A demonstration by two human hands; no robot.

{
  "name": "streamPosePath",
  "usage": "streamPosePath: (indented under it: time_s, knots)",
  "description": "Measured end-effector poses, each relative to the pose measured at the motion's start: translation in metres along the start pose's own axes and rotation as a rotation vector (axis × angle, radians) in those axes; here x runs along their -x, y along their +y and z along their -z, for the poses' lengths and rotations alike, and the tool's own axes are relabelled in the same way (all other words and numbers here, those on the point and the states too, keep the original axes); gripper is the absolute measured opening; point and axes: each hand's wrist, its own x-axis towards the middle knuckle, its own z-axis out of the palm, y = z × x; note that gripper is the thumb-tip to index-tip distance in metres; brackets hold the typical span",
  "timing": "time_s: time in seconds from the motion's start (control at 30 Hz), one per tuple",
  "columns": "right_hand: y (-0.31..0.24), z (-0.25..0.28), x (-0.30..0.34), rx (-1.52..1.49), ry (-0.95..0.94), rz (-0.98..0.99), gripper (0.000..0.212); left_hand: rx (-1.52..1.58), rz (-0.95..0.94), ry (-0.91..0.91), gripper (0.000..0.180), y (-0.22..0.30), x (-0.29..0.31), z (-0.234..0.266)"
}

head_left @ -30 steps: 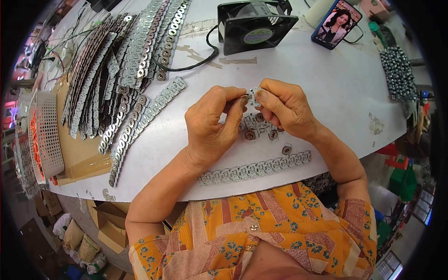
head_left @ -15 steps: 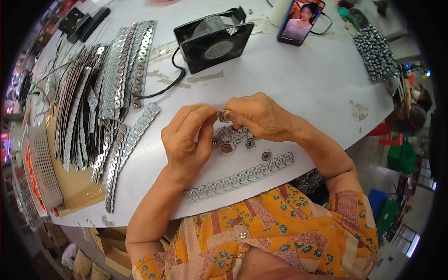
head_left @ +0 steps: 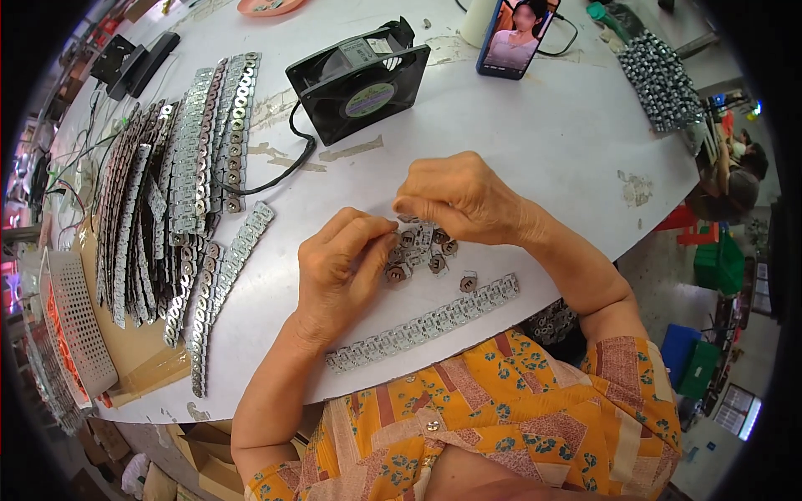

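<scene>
A small pile of square metal plates with round brown discs (head_left: 415, 247) lies on the table between my hands. At its left edge, my left hand (head_left: 341, 257) has thumb and forefinger pinched together; whatever they hold is too small to name. Over the pile's far right side, my right hand (head_left: 464, 200) is closed with the fingers curled under, hiding anything inside. Nearer my body lies a long strip of joined metal plates (head_left: 424, 322), running obliquely along the table edge. One loose plate with a disc (head_left: 469, 282) sits just beyond the strip.
Many similar strips (head_left: 188, 159) are stacked at the left beside a white perforated basket (head_left: 79, 313). A black fan (head_left: 359, 88) with a cable stands beyond my hands. A phone (head_left: 514, 42) leans at the back; a bundle of shiny parts (head_left: 660, 79) lies far right.
My hands have come apart from the small metal piece they were holding together. The left has lowered toward the pile; the right has stayed above it, its fingers more curled.
</scene>
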Motion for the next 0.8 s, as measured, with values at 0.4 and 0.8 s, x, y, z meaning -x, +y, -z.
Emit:
streamPosePath:
  time_s: [0.4, 0.8]
  knots:
    - [-0.014, -0.010, 0.000, -0.388, 0.045, -0.379, 0.029, 0.585, 0.349, 0.117, 0.008, 0.003, 0.001, 0.007]
    - [-0.014, -0.017, -0.004, -0.330, -0.067, -0.232, 0.030, 0.583, 0.310, 0.135, 0.016, 0.003, 0.005, 0.004]
